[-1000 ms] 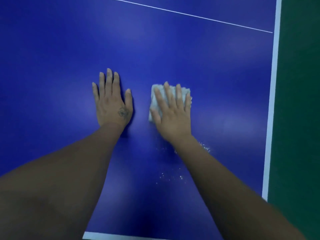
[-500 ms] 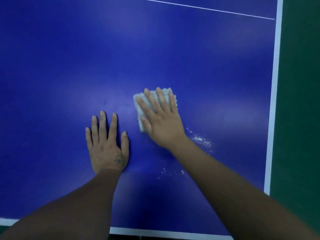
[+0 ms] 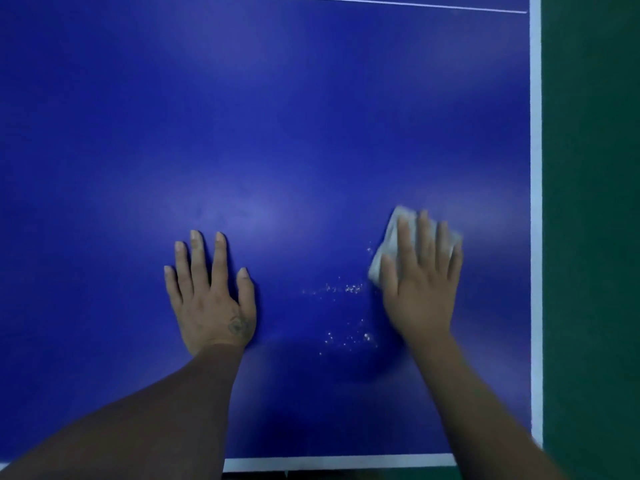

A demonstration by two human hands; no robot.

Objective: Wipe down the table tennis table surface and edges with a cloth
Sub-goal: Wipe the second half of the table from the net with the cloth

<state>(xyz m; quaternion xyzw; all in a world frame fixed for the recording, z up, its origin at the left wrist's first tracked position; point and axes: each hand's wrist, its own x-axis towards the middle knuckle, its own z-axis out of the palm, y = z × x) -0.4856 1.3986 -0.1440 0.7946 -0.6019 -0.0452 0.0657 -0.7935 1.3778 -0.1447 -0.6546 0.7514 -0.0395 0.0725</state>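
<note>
My left hand (image 3: 211, 299) lies flat on the blue table tennis table (image 3: 277, 116), palm down, fingers straight and slightly spread, holding nothing; a small dark mark (image 3: 238, 325) sits on its back near the thumb. My right hand (image 3: 420, 282) is well apart from it, also palm down, pressing the white cloth (image 3: 389, 237) onto the surface; its fingers (image 3: 426, 237) lie straight across the cloth, not curled round it. The cloth is bunched under that palm and fingers; it shows beyond the thumb side and past the fingertips, and its outline is blurred.

Between my two hands, closer to the right one, pale specks (image 3: 346, 289) are scattered on the blue; a second patch lies nearer my right wrist. A soft glare sits ahead of my left fingertips.

Out past my right hand runs the white side stripe (image 3: 535, 202) of the table, with a green floor (image 3: 588, 237) beyond it; behind my wrists, between my forearms, is the white end stripe (image 3: 339, 462); far ahead of both hands a thin white line (image 3: 415, 3) crosses the surface. Both forearms are bare.
</note>
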